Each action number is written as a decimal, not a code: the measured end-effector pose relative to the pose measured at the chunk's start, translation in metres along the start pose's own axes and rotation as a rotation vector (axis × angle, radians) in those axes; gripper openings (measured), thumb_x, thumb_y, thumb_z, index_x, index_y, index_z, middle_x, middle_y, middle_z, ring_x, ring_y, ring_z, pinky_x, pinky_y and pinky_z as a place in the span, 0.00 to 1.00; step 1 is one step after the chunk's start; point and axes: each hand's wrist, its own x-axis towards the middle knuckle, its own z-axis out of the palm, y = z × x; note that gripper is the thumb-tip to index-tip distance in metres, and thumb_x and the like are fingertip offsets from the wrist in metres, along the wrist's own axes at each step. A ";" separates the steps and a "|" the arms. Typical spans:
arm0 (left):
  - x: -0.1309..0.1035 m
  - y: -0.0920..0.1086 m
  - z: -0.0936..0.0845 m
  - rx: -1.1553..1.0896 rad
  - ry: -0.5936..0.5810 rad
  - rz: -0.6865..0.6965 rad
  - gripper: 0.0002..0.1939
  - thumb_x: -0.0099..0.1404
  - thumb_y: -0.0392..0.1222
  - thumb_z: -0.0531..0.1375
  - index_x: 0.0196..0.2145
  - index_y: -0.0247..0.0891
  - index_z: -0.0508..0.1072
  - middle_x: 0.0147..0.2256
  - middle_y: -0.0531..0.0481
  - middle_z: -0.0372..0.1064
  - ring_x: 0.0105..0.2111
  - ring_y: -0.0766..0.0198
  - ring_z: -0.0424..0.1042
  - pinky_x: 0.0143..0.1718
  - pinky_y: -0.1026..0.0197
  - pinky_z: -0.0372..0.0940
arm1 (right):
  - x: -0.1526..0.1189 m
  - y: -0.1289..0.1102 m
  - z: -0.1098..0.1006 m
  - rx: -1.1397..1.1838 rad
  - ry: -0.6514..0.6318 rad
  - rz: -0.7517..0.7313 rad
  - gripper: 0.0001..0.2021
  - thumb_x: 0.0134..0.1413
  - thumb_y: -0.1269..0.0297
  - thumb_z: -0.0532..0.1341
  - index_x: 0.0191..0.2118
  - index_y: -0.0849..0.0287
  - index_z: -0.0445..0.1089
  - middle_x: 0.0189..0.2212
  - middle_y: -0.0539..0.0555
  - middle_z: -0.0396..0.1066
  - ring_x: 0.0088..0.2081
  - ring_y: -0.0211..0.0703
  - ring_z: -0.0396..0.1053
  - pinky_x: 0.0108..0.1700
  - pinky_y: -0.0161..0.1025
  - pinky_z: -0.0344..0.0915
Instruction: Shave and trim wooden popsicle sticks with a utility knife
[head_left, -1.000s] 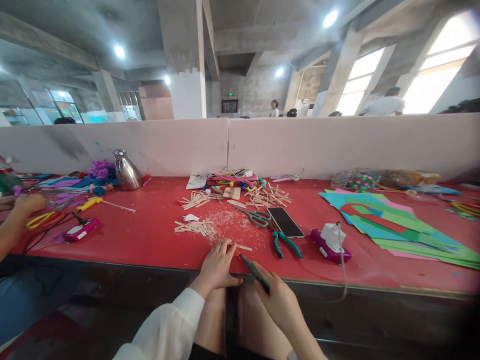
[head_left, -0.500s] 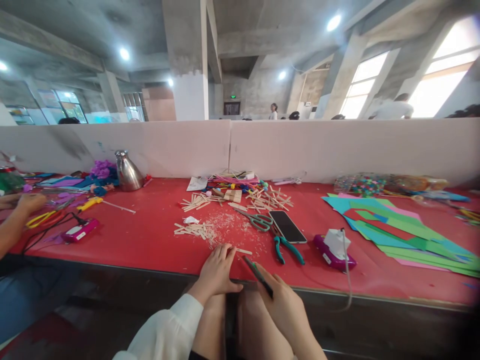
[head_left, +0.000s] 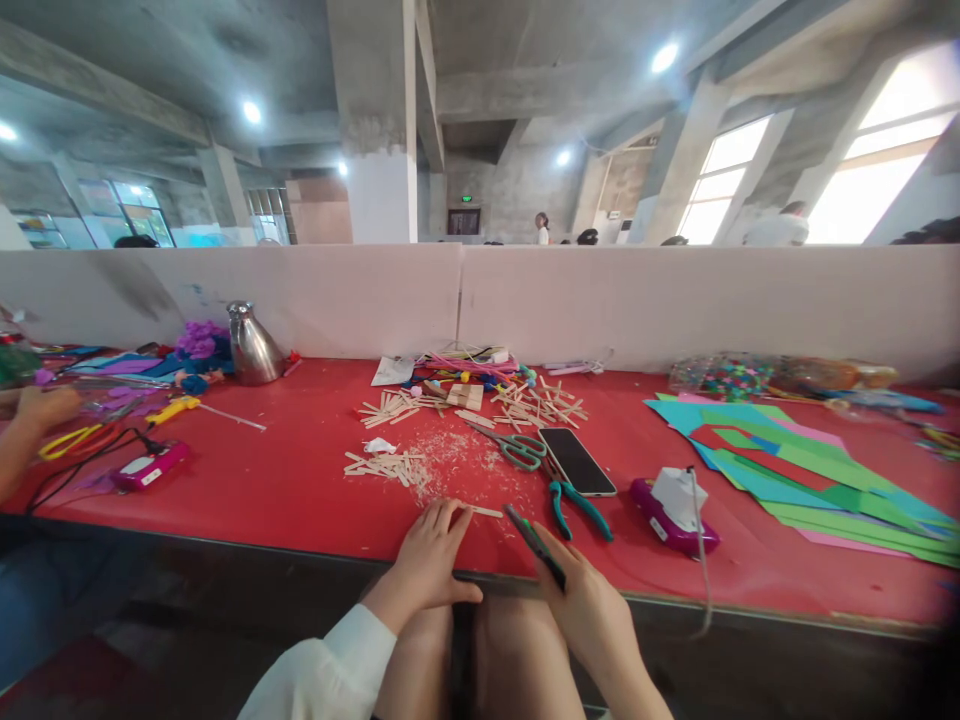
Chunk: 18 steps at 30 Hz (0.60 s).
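Near the front edge of the red table, my left hand (head_left: 429, 552) presses one end of a thin wooden craft stick (head_left: 487, 512) down with its fingertips, thumb stretched apart. My right hand (head_left: 589, 595) is wrapped round a dark utility knife (head_left: 536, 548) with a green part; its tip points up and left, close to the stick's free end. Fine wood shavings (head_left: 457, 455) are scattered just beyond the stick. Behind my left hand lies a small pile of craft sticks (head_left: 382, 466).
Scissors (head_left: 521, 450), teal-handled pliers (head_left: 577, 507) and a phone (head_left: 576, 462) lie right of the shavings. Further right are a purple power socket (head_left: 675, 520) and coloured paper (head_left: 810, 465). A steel jug (head_left: 253, 345) stands back left. A co-worker's hand (head_left: 45, 410) is far left.
My right hand has moved right and slightly down with the knife, off to the end of the stick. My left hand has stayed nearly in place on the stick.
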 end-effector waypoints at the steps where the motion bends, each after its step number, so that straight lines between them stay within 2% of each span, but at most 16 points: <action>1: 0.000 -0.001 -0.003 0.003 -0.032 0.011 0.52 0.40 0.58 0.66 0.59 0.39 0.50 0.58 0.40 0.48 0.58 0.45 0.46 0.56 0.46 0.47 | 0.002 0.001 -0.001 0.008 -0.018 0.018 0.19 0.56 0.64 0.48 0.52 0.56 0.64 0.40 0.56 0.73 0.34 0.45 0.73 0.29 0.36 0.68; 6: 0.000 -0.006 -0.017 0.025 -0.159 0.064 0.54 0.43 0.64 0.62 0.61 0.36 0.47 0.60 0.36 0.42 0.59 0.44 0.43 0.56 0.45 0.46 | 0.009 0.002 -0.002 0.010 -0.149 0.011 0.20 0.56 0.64 0.47 0.53 0.57 0.63 0.41 0.57 0.72 0.37 0.48 0.73 0.32 0.41 0.69; 10: 0.001 -0.011 -0.018 0.013 -0.165 0.065 0.57 0.42 0.69 0.59 0.61 0.32 0.47 0.60 0.34 0.43 0.60 0.44 0.39 0.57 0.45 0.43 | 0.006 0.001 0.000 0.072 -0.198 -0.068 0.20 0.56 0.66 0.46 0.52 0.59 0.64 0.45 0.57 0.71 0.42 0.47 0.71 0.39 0.40 0.68; 13: 0.000 -0.014 -0.016 -0.002 -0.165 0.084 0.57 0.43 0.70 0.58 0.61 0.31 0.45 0.60 0.33 0.43 0.60 0.45 0.42 0.57 0.45 0.44 | 0.004 0.006 0.003 0.135 -0.225 -0.084 0.20 0.56 0.63 0.46 0.52 0.59 0.64 0.45 0.56 0.71 0.40 0.45 0.72 0.38 0.38 0.69; 18: -0.002 -0.014 -0.013 -0.010 -0.161 0.174 0.50 0.44 0.64 0.61 0.60 0.48 0.46 0.61 0.37 0.39 0.59 0.41 0.44 0.53 0.41 0.50 | 0.006 0.015 0.008 0.155 -0.148 -0.109 0.20 0.56 0.62 0.47 0.53 0.60 0.63 0.43 0.57 0.72 0.37 0.45 0.73 0.34 0.36 0.69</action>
